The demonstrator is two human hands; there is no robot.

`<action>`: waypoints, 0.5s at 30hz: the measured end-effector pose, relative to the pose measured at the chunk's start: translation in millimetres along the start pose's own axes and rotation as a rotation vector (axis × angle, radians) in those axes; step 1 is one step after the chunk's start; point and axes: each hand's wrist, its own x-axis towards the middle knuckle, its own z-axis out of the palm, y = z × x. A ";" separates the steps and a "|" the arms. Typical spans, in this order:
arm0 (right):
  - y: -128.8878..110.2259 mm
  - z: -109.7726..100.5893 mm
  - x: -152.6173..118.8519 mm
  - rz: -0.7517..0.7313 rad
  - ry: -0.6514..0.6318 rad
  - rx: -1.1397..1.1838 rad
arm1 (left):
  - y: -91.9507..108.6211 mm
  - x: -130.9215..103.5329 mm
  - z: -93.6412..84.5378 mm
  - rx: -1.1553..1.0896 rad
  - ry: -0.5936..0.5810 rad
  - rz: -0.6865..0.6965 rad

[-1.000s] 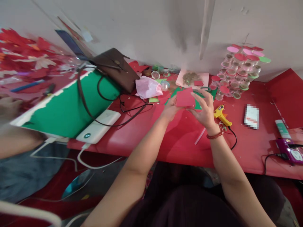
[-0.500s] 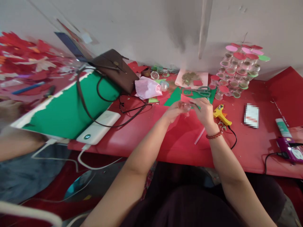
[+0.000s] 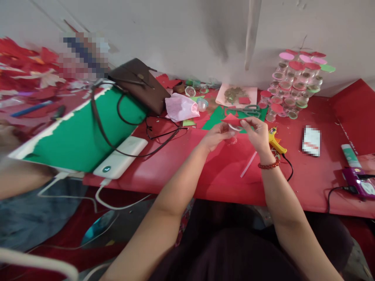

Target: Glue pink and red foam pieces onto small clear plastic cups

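At the left of the frame, a green-faced board [image 3: 88,130] lies on the red table [image 3: 307,177], a white power bank [image 3: 123,156] just beside it. Slightly right of centre, the left hand [image 3: 216,136] grips a small clear cup [image 3: 232,141], thumb across its near side; its other fingers are mostly hidden, so I cannot tell how they are set. A piece of red paper [image 3: 232,118] sits over the cup, its right edge apparently pinched between thumb and forefinger of the right hand [image 3: 255,130]. Further right, a yellow glue gun [image 3: 276,143] lies near the right wrist.

Squeezing too hard with the left hand could buckle the thin cup; a tug or twist by the right could crease the paper or drag it off-centre. A wrist swinging right could knock the glue gun or touch its tip, perhaps hot.

The cup's axis runs roughly up the frame, narrow end down, rim up and leaning slightly right. The paper looks longest across the frame, one corner pointing left, though the low viewing angle may flatten it. Whether paper and rim touch, I cannot tell.
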 end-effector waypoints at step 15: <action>0.6 4.4 0.0 0.087 0.079 0.065 | -4.1 2.9 -3.9 -0.020 0.070 0.032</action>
